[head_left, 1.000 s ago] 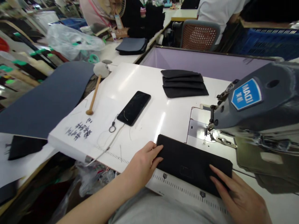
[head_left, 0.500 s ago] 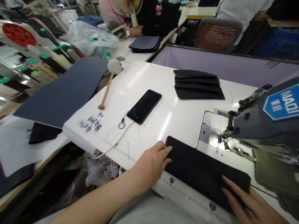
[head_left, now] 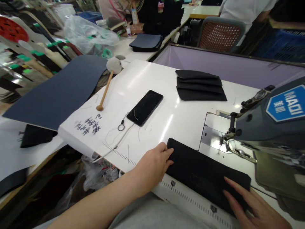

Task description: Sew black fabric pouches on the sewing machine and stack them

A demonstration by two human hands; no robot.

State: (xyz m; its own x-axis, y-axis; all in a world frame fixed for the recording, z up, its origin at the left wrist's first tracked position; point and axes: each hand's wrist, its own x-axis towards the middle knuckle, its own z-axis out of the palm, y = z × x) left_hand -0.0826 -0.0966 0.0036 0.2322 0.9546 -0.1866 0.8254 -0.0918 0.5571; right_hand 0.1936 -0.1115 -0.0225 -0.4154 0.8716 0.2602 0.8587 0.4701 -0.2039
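Observation:
A long black fabric piece (head_left: 202, 171) lies on the white table at its front edge, over part of a printed ruler scale. My left hand (head_left: 152, 165) pinches its left end between thumb and fingers. At its right end my right hand (head_left: 250, 203) has thumb and fingers around the piece, the fingertips on its top face. Just behind the piece stands a sewing machine (head_left: 274, 117), its needle area over a metal plate. Several folded black pieces (head_left: 200, 86) lie farther back on the table.
A phone (head_left: 145, 108) with a cable and ring lies mid-table. Left of it is a mallet (head_left: 106, 90), beside a large dark sheet (head_left: 59, 89). Thread cones (head_left: 45, 60) stand at far left. Behind are a purple bin (head_left: 214, 65), a chair (head_left: 220, 33) and other people.
The whole view has shifted slightly, so the table and its objects appear a little farther left. Both hands keep their hold on the black piece.

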